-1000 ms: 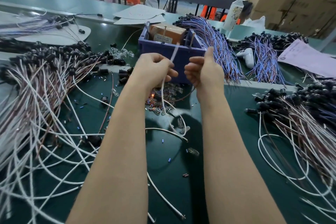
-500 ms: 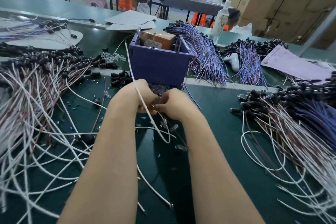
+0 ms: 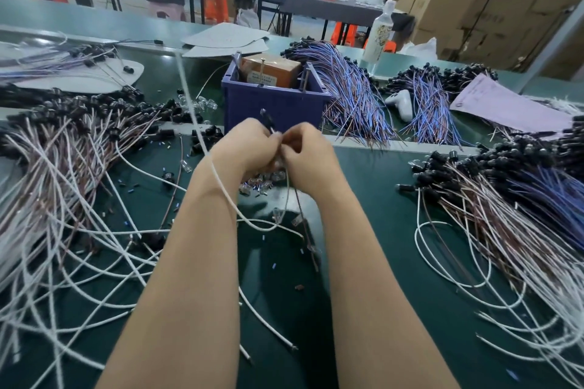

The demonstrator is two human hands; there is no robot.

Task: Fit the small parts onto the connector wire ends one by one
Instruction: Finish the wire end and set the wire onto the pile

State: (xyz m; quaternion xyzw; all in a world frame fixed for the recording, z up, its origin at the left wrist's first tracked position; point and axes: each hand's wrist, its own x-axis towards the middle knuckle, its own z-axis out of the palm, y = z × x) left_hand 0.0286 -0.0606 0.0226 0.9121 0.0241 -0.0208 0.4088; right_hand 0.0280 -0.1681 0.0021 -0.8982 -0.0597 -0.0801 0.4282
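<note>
Patience is what this step wants. The wire end and the small part are both tiny, so I judge it best to line them up straight and push gently without twisting, lest the strands splay.

My left hand [image 3: 249, 148] and right hand [image 3: 311, 161] meet knuckle to knuckle above the mat [image 3: 379, 199], just in front of the bin [image 3: 275, 107]. The left pinches the connector [image 3: 268, 119]; the right's curled fingers pinch the brown wire [image 3: 300, 211] that hangs below. I cannot make out a part between the fingertips.

The connector is black and slim, poking up between my hands. A white wire [image 3: 220, 185] crosses my left wrist. Clear parts [image 3: 262, 183] lie heaped on the mat just under my hands.
</note>
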